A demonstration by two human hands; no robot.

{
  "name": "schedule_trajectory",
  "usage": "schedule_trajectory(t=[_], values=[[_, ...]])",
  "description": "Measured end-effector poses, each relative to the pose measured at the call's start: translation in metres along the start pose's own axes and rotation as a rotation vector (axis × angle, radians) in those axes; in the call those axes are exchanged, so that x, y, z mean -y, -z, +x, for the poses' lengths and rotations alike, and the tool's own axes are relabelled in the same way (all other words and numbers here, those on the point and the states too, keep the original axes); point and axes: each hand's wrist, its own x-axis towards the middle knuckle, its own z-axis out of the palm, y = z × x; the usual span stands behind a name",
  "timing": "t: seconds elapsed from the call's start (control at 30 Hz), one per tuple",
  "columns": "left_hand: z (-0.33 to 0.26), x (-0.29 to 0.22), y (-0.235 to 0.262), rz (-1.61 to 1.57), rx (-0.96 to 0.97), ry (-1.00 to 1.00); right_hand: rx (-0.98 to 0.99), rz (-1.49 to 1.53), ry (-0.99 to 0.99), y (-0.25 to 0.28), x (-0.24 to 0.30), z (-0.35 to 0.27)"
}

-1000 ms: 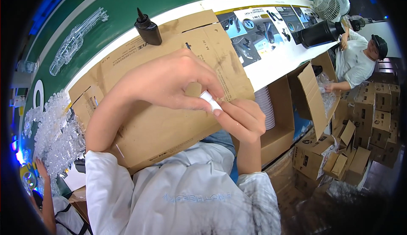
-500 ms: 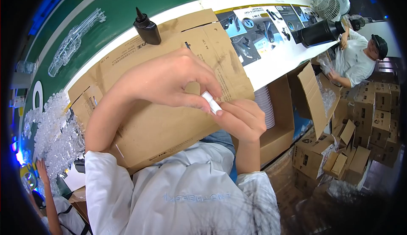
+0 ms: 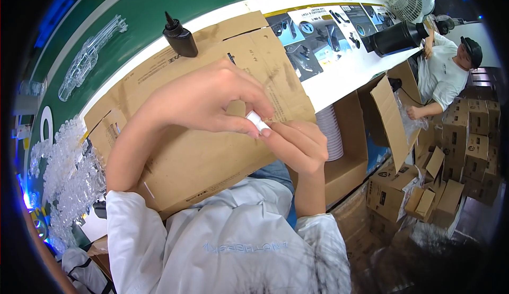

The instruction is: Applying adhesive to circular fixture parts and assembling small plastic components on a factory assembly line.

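Note:
A small white plastic piece point(image 3: 257, 123), short and roughly cylindrical, is held above a flattened cardboard sheet point(image 3: 185, 161). My left hand point(image 3: 214, 99) pinches its upper end between thumb and forefinger, the wrist bent over the sheet. From the right, my right hand point(image 3: 301, 146) grips the lower end with thumb and forefinger, the other fingers curled. Part of the piece is hidden by the fingertips. Beyond my left hand, a black squeeze bottle point(image 3: 181, 40) with a pointed nozzle stands on the cardboard. A thin dark object point(image 3: 231, 58) lies just past my left knuckles.
Clear plastic parts point(image 3: 71, 172) are heaped at left. A black cylinder point(image 3: 395, 39) lies beside printed packaging point(image 3: 318, 39) at the far right. Below the table edge, an open carton point(image 3: 347, 172) holds stacked white discs point(image 3: 330, 135). Another person point(image 3: 442, 71) works at right, near piled cartons point(image 3: 392, 193).
Both hands and the white piece have shifted slightly left and up. At lower left, another person's hand has left the clear plastic heap. The person at right has lowered a hand toward an open carton.

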Motion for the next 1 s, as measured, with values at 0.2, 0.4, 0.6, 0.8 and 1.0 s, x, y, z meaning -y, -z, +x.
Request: schedule_trajectory(t=[0.2, 0.4, 0.6, 0.8, 1.0], values=[[0.002, 0.0, -0.001, -0.006, 0.002, 0.013, -0.032, 0.007, 0.041, 0.001, -0.003, -0.003], [0.001, 0.0, 0.0, -0.004, 0.007, 0.005, 0.046, 0.007, 0.091, 0.001, -0.008, 0.004], [0.002, 0.001, 0.001, -0.034, 0.006, 0.011, 0.037, 0.008, 0.078, 0.006, -0.004, -0.001], [0.0, 0.001, 0.0, -0.008, -0.001, -0.001, 0.11, 0.013, 0.037, 0.008, -0.001, 0.005], [0.003, 0.002, -0.003, -0.004, -0.097, -0.068, 0.031, 0.196, -0.068, 0.006, -0.009, -0.009]])
